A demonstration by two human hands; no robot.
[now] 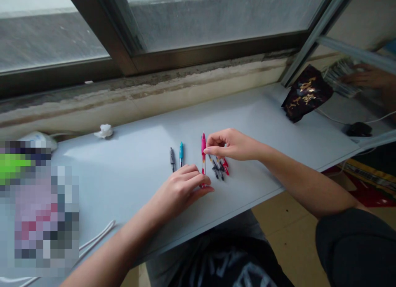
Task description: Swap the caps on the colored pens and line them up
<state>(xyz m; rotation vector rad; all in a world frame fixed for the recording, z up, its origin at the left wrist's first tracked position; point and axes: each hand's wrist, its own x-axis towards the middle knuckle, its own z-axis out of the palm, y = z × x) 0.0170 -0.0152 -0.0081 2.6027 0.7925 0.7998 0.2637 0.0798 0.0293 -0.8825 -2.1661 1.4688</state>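
Pink pen (pixel 203 143) was between both hands at mid-worktop (pixel 130 179), tip pointing away. Left hand (pixel 182 184) had its grip pinched on the near end, probably to steady it. Right hand (pixel 232 144) had its thumb at the barrel; could not tell whether that grip had closed. Grey pen (pixel 172 156) and teal pen (pixel 181 151) lay left, apparently spaced for working room.
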